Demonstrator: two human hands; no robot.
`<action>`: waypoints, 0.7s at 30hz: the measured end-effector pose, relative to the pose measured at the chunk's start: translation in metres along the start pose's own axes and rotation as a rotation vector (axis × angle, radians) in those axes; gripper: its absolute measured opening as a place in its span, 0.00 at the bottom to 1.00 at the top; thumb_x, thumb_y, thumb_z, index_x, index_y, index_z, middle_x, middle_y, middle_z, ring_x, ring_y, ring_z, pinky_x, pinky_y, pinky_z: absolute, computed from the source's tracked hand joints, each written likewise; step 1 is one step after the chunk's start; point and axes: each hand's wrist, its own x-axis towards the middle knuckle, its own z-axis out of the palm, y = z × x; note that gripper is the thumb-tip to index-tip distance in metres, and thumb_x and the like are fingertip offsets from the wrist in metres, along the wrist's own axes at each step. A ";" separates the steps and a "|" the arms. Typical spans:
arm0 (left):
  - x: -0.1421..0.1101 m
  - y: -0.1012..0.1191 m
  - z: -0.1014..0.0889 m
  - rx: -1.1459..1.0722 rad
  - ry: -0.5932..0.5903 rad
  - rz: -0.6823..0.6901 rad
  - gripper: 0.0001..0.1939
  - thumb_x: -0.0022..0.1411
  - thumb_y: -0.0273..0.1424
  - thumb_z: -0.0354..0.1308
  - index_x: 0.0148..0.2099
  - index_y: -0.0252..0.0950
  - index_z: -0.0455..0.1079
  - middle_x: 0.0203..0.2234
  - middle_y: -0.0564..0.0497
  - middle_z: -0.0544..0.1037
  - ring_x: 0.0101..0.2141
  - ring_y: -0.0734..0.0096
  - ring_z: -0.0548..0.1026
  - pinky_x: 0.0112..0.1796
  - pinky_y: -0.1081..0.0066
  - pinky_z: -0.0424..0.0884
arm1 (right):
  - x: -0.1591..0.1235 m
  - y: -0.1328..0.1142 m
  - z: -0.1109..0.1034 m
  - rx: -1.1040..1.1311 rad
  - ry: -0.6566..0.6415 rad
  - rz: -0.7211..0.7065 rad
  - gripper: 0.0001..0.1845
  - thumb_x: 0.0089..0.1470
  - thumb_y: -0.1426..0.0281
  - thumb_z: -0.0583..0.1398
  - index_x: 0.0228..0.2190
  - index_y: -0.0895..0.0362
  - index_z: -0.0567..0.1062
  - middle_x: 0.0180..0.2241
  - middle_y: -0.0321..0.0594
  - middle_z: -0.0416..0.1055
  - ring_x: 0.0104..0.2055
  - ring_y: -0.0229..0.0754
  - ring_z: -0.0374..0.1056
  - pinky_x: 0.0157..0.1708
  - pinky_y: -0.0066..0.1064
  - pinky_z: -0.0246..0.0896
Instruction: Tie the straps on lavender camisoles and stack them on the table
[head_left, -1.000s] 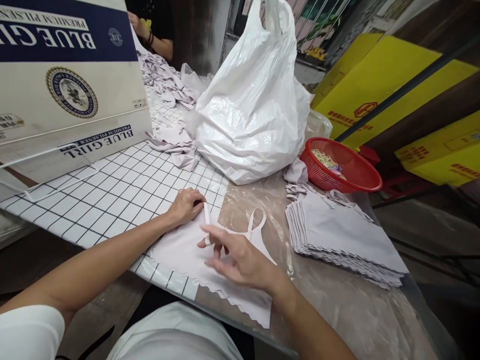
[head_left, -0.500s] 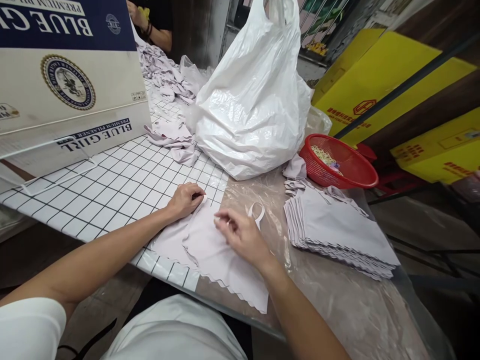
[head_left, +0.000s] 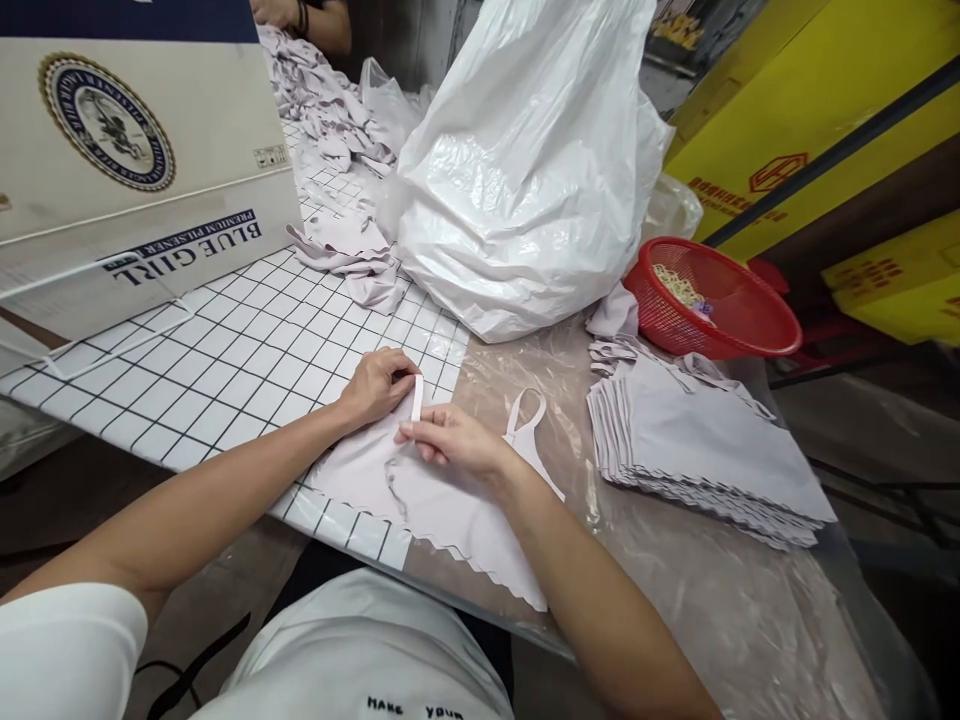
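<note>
A neat stack [head_left: 705,450] of folded pale cloth pieces lay on the tabletop [head_left: 675,600] to the right, so a good share of the work looked done. A loose heap [head_left: 330,110] at the far end, near a co-worker's arm [head_left: 315,14], suggested plenty was left.

One cloth [head_left: 450,510] lay flat at the near edge of the tabletop, zigzag hem toward the person, partly folded by my reading. Left hand [head_left: 375,385] pressed on its upper left corner, fingers curled over the base of a strap [head_left: 417,397] (grip closed, though how firmly I could not tell). Right hand [head_left: 450,440] rested on the cloth just beside it, fingertips pinching the lower end of the same strap. A second strap loop [head_left: 525,415] lay free, just right of the right hand.

Also present: white bag [head_left: 525,180], red basket [head_left: 712,310], box [head_left: 135,170].
</note>
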 end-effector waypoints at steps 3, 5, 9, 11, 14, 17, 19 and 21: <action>0.000 0.000 0.000 -0.017 0.006 -0.009 0.08 0.57 0.25 0.55 0.31 0.37 0.75 0.27 0.51 0.78 0.31 0.67 0.74 0.38 0.65 0.70 | -0.029 -0.001 -0.001 -0.149 -0.289 -0.049 0.22 0.53 0.53 0.64 0.27 0.61 0.77 0.21 0.34 0.70 0.25 0.32 0.64 0.26 0.23 0.56; 0.000 0.001 -0.001 -0.008 -0.004 -0.018 0.08 0.56 0.25 0.55 0.31 0.37 0.76 0.27 0.51 0.78 0.32 0.66 0.74 0.39 0.65 0.70 | -0.045 -0.003 -0.003 -0.219 -0.403 -0.062 0.25 0.56 0.50 0.61 0.25 0.61 0.75 0.25 0.38 0.73 0.31 0.36 0.68 0.30 0.25 0.59; 0.001 0.003 -0.002 0.015 -0.025 -0.049 0.08 0.57 0.26 0.55 0.31 0.37 0.76 0.27 0.51 0.78 0.32 0.65 0.74 0.40 0.64 0.71 | -0.057 -0.005 -0.013 -0.355 -0.478 -0.159 0.27 0.58 0.49 0.59 0.30 0.63 0.77 0.27 0.37 0.71 0.28 0.34 0.64 0.29 0.24 0.57; 0.001 0.004 -0.003 0.022 -0.029 -0.069 0.08 0.57 0.27 0.55 0.31 0.37 0.76 0.27 0.50 0.78 0.32 0.65 0.75 0.40 0.64 0.71 | -0.058 -0.005 -0.017 -0.400 -0.513 -0.247 0.27 0.59 0.50 0.59 0.32 0.63 0.79 0.29 0.38 0.71 0.28 0.33 0.63 0.28 0.24 0.57; 0.001 0.004 -0.003 0.036 -0.031 -0.090 0.08 0.57 0.27 0.55 0.31 0.37 0.76 0.28 0.50 0.78 0.33 0.65 0.75 0.40 0.64 0.71 | -0.059 -0.006 -0.021 -0.398 -0.574 -0.336 0.26 0.60 0.51 0.59 0.33 0.63 0.81 0.29 0.39 0.70 0.28 0.32 0.63 0.29 0.24 0.58; 0.001 0.004 -0.002 0.043 -0.033 -0.095 0.08 0.57 0.28 0.55 0.31 0.37 0.76 0.28 0.50 0.78 0.33 0.65 0.75 0.40 0.64 0.71 | -0.060 -0.006 -0.023 -0.363 -0.592 -0.348 0.24 0.60 0.52 0.59 0.33 0.60 0.82 0.30 0.39 0.71 0.29 0.34 0.66 0.31 0.25 0.60; 0.001 0.004 -0.001 0.054 -0.038 -0.093 0.08 0.57 0.28 0.55 0.31 0.37 0.75 0.28 0.50 0.78 0.33 0.65 0.75 0.41 0.64 0.71 | -0.058 -0.003 -0.026 -0.289 -0.502 -0.349 0.22 0.58 0.53 0.61 0.33 0.58 0.82 0.33 0.41 0.73 0.34 0.37 0.69 0.36 0.27 0.63; 0.002 0.004 -0.001 0.068 -0.058 -0.093 0.06 0.57 0.28 0.55 0.30 0.37 0.74 0.28 0.51 0.78 0.32 0.66 0.74 0.40 0.64 0.71 | -0.053 0.003 -0.029 -0.181 -0.320 -0.342 0.20 0.55 0.53 0.63 0.32 0.58 0.82 0.34 0.41 0.73 0.36 0.39 0.69 0.37 0.29 0.63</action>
